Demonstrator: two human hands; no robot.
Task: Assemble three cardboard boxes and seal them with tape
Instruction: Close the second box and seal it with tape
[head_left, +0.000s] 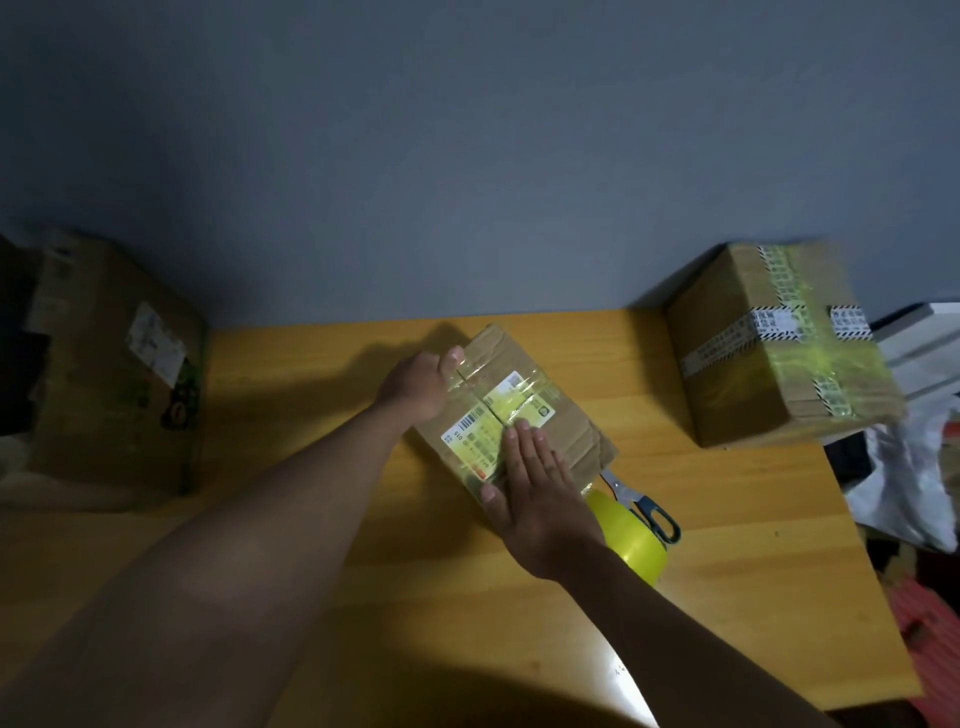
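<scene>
A small cardboard box with a yellow-white label lies in the middle of the wooden table. A strip of clear yellowish tape runs along its top seam. My left hand holds the box's far left edge, thumb on top of the tape. My right hand lies flat with straight fingers on the near end of the tape, pressing it down. A yellow tape roll sits just behind my right wrist. A larger taped box stands at the back right.
Scissors with dark blue handles lie beside the tape roll. A big cardboard box stands off the table's left edge. White bags and clutter crowd the right edge. A grey wall rises behind the table.
</scene>
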